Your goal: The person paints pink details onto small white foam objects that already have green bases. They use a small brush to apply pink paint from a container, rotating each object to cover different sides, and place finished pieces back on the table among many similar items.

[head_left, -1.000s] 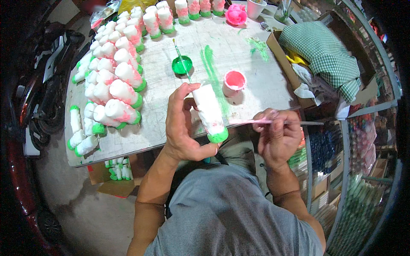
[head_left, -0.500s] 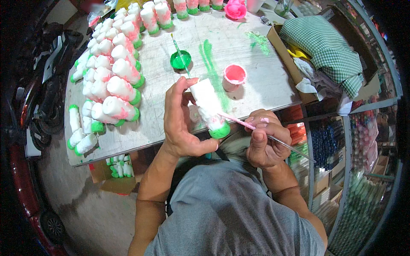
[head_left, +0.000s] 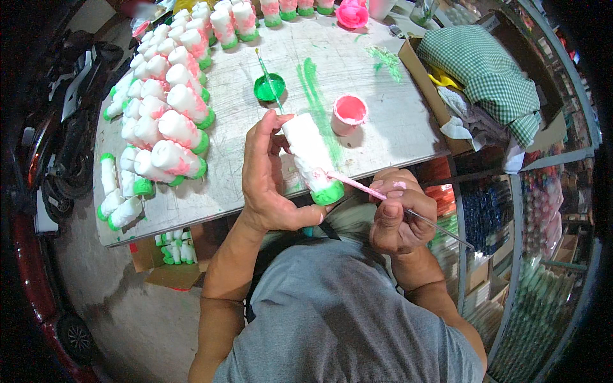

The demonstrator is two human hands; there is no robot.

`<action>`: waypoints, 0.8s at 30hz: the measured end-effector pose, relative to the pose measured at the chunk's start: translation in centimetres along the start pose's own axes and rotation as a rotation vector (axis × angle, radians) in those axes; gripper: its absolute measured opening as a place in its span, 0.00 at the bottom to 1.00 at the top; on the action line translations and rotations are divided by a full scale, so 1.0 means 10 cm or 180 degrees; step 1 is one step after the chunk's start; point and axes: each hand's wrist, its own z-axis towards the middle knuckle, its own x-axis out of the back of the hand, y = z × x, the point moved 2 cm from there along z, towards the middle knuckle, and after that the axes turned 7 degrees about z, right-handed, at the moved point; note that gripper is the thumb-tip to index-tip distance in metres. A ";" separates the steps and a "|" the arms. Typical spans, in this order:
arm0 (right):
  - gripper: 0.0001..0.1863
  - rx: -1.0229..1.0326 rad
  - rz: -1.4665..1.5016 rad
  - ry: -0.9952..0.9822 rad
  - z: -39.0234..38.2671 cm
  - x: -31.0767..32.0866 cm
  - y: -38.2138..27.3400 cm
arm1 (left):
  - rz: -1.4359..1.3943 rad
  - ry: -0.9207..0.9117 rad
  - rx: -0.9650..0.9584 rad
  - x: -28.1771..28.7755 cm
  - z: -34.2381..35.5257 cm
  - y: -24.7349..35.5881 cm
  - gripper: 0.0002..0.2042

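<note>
Two hands occupied: left hand (head_left: 265,182) part-curled, bracing the white cylinder (head_left: 305,147) end to end over the counter's (head_left: 399,131) near edge; right hand (head_left: 402,214) pinching the pink-coated brush (head_left: 361,186), tip on the cylinder just above its green base. Suggest light dabs, clear of green; rotate piece gradually.

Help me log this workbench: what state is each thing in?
White textured cylinder with green base: tilted, held in left hand.
Slim pink-coated brush: held in right hand, tip against the cylinder.
Round white-rimmed pink cup: upright, open, paint inside.
Shallow round green dish: open, thin brush resting across.
Brown cardboard box: open, filled.
Green-white checked cloth: bunched in the box.
</note>
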 end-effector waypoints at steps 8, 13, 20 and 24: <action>0.09 -0.0053 0.0044 0.0110 -0.05 -0.04 0.06 | 0.0013 -0.0015 -0.0060 0.00 0.03 0.02 0.63; 0.11 -0.0706 0.1015 0.0547 0.02 0.03 0.17 | -0.0093 -0.0125 -0.0040 -0.01 0.02 0.04 0.63; 0.10 -0.1151 0.1331 0.0264 0.23 0.02 0.26 | -0.0074 -0.0212 -0.0167 -0.01 0.04 0.06 0.62; 0.10 -0.1160 0.1135 0.0347 0.25 0.08 0.31 | -0.0026 -0.0214 -0.0071 -0.01 0.00 0.01 0.65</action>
